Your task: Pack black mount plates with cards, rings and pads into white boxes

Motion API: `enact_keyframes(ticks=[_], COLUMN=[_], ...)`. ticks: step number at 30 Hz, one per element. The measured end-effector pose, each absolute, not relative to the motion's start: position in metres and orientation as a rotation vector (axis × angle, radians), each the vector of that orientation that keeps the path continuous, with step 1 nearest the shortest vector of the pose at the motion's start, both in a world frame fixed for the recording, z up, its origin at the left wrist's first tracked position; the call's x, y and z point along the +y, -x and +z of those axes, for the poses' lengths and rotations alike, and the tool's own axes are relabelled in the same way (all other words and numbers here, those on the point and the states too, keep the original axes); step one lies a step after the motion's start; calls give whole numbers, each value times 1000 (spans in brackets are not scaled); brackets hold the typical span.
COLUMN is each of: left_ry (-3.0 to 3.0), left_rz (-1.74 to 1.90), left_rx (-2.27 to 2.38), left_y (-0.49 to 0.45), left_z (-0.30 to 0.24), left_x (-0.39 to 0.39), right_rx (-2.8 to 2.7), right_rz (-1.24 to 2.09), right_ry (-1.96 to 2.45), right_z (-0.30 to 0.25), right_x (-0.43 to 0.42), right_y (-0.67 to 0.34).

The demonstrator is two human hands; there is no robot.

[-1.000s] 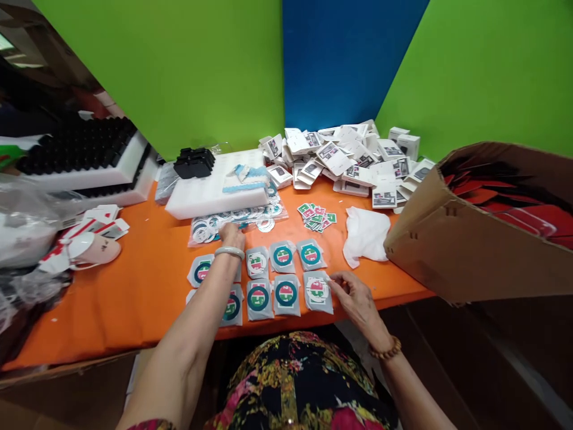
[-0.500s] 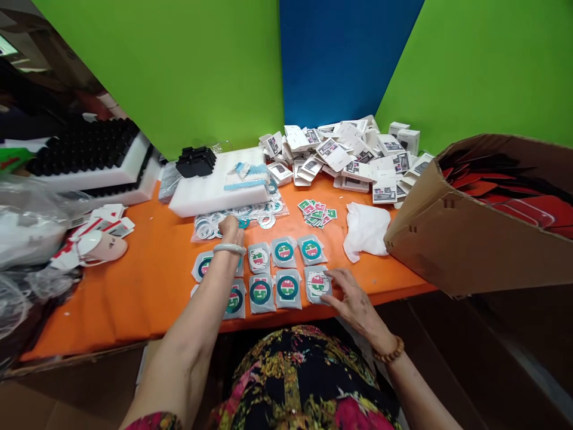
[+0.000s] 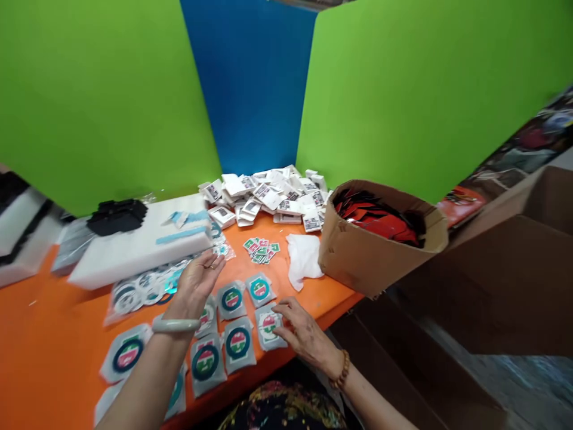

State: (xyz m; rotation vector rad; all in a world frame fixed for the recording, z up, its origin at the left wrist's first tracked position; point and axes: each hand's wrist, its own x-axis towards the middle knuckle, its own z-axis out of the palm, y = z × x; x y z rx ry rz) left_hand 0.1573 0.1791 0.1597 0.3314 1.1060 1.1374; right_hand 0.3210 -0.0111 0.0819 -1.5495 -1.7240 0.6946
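My left hand (image 3: 197, 279) hovers open, palm turned inward, just above the clear bag of round discs (image 3: 143, 288) on the orange table (image 3: 58, 334). My right hand (image 3: 302, 331) lies flat with its fingers spread on the nearest right packet (image 3: 267, 325). Two rows of small clear packets, each with a teal ring and a red-and-green card, lie in front of me, such as one packet (image 3: 232, 300) and another packet (image 3: 205, 363).
A white foam slab (image 3: 134, 251) with black parts (image 3: 117, 215) stands at the back left. A heap of small white boxes (image 3: 264, 197) lies at the back. Loose red-green cards (image 3: 260, 249), a white cloth (image 3: 303, 260) and a cardboard box of red items (image 3: 380, 236) sit to the right.
The view has swung right. My left hand has lifted off the bag of discs and opened, palm in. My right hand has settled flat on the right-hand packet.
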Motion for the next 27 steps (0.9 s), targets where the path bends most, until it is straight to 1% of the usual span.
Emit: enact_keyframes(ticks=[4, 8, 11, 13, 16, 19, 22, 27], left_ry=[-691, -1111, -1474, -1718, -2056, -2344, -2441, -2593], left_rz=[937, 738, 670, 635, 569, 324, 79, -398], left_rx=[898, 695, 608, 563, 533, 544, 507, 411], left_y=[-228, -300, -345, -370, -402, -430, -451, -468], left_z=[199, 228, 237, 241, 244, 245, 249, 257], left_x=[157, 130, 119, 118, 127, 142, 155, 169], right_rx=[-1726, -1644, -1491, -1368, -1339, -1467, -1610, -1814], right_rz=[577, 470, 231, 75, 11, 163, 369, 261], right_ry=[1521, 1536, 1660, 1764, 1904, 2001, 2059, 2134], right_z=[121, 178, 216, 232, 241, 238, 234, 227], right_x=[-10, -16, -20, -18, -7, 8, 21, 29], right_y=[-352, -402, -456, -497, -554, -587, -592, -580])
